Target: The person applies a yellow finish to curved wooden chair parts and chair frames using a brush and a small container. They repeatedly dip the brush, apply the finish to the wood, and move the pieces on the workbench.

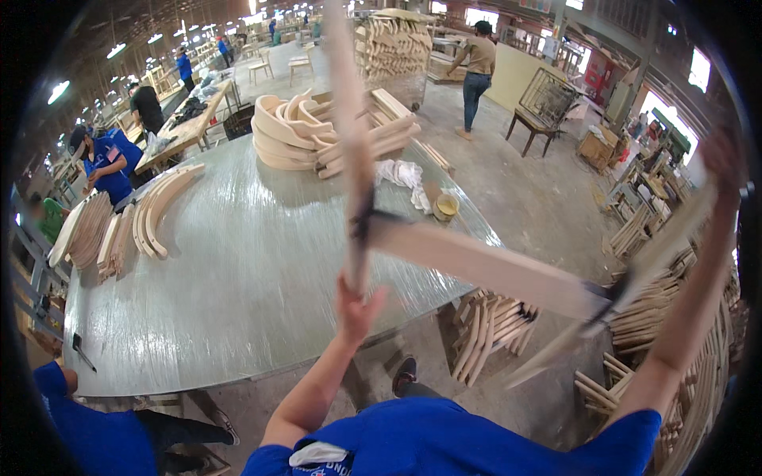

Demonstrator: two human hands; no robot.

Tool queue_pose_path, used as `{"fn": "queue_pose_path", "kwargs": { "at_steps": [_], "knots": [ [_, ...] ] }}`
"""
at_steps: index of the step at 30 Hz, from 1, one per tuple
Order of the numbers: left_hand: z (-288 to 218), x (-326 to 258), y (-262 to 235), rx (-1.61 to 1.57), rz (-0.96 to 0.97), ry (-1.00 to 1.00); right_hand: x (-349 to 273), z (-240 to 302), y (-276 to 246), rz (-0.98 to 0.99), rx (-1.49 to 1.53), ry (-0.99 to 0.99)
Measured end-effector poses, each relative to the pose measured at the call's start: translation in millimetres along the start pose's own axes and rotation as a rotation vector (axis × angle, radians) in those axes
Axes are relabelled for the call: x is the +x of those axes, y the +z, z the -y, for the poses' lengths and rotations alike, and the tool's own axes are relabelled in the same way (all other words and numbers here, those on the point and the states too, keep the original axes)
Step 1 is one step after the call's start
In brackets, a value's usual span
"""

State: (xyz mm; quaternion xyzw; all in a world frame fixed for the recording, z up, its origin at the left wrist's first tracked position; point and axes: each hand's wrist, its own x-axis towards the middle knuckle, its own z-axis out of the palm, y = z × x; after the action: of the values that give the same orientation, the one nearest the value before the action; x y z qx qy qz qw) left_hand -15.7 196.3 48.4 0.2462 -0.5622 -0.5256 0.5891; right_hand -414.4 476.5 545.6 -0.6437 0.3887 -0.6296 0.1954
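Wooden frame [484, 266], one: pale, unpainted, smooth-faced, blurred; two long posts and one broad crossbar, with dark bands at both joints. Held up above the table [238, 317], partly over it and partly past its right edge.

Orientation: the left post, the longest axis in view, runs from the table's near edge toward and past its far end; the crossbar slopes from it, down and out beyond the table's right edge; the other post stands diagonally there, its upper end away to the right.

Left hand [355, 312], one: at the left post's lower end, over the table's near edge, thumb spread from the fingers; how far these close cannot be told. Right hand [722, 163], one: raised at the other post's upper end, well right of the table; too blurred to tell its grip.

On the table: curved wood stack [286, 135], one, far end, pieces uncountable; curved slats [159, 210], one row, left side; white cloth [403, 176], one, and container [446, 207], one, yellowish inside, both near the right edge; dark tool [82, 352], one, near left corner.

Below the table's right edge: wood bundle [488, 337], one.
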Motion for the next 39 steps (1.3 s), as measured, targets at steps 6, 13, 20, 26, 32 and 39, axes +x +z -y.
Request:
{"fn": "queue_pose_path", "kwargs": {
  "at_steps": [6,13,20,26,32,39],
  "knots": [
    [-40.4,-12.8,-103.8,0.753,-0.188,-0.163,114.4,-318.3,110.8,-0.354,0.209,0.341],
    [-7.5,-28.1,-161.5,0.914,-0.292,-0.748,180.7,-623.4,232.3,-0.055,0.025,0.778],
    [3.6,-30.1,-181.2,1.638,-0.135,-0.429,209.2,-819.6,291.8,-0.281,0.309,0.943],
    [20.3,-17.7,-181.2,1.677,-0.249,-0.606,263.1,-907.1,245.4,-0.573,0.508,0.865],
    [2.2,-6.8,-168.0,1.697,-0.212,-0.720,284.2,-926.6,268.2,-0.692,0.130,0.952],
    [9.2,-10.4,-170.7,1.666,-0.252,-0.697,359.2,-884.1,344.5,-0.596,0.123,0.215]
  ]
}}
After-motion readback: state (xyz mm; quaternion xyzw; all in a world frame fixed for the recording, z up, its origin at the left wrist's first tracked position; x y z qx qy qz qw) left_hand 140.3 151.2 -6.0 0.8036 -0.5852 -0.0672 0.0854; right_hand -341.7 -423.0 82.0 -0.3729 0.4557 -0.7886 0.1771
